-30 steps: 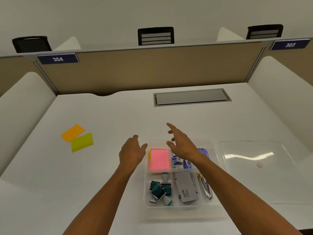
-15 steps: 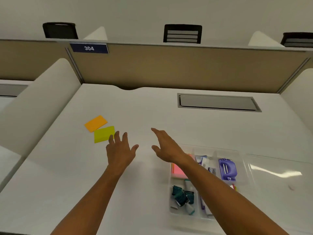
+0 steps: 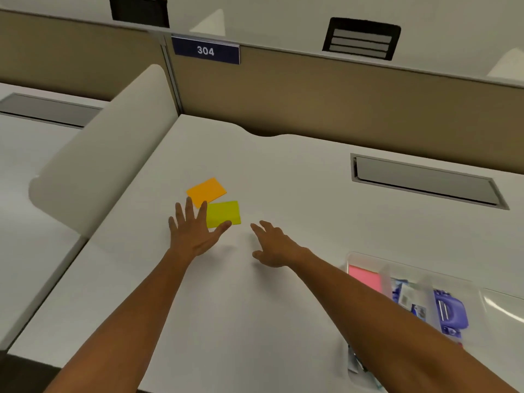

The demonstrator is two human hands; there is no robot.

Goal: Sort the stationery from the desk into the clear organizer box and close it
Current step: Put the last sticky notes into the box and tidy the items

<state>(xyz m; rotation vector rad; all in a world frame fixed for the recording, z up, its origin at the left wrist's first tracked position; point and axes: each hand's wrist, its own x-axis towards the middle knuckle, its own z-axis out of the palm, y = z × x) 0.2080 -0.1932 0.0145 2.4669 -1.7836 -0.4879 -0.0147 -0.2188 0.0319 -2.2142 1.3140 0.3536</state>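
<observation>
Two sticky-note pads lie on the white desk: an orange pad (image 3: 206, 191) and a yellow-green pad (image 3: 224, 213) just in front of it. My left hand (image 3: 192, 231) is spread open at the yellow-green pad's near-left corner, fingertips overlapping both pads, thumb along its front edge. My right hand (image 3: 272, 245) hovers open to the right of the pads, holding nothing. The clear organizer box (image 3: 368, 259) sits at the right, partly hidden by my right forearm, with a pink pad (image 3: 365, 279) and a purple hole punch (image 3: 450, 313) inside.
The clear lid (image 3: 502, 304) lies at the right edge beside the box. A grey cable hatch (image 3: 425, 180) is set into the desk at the back right. A white curved side divider (image 3: 99, 165) rises on the left, a beige partition (image 3: 312, 97) behind.
Both hands have travelled left, away from the organizer box, to the two pads. My view has swung left with them, so the box now sits at the right edge.
</observation>
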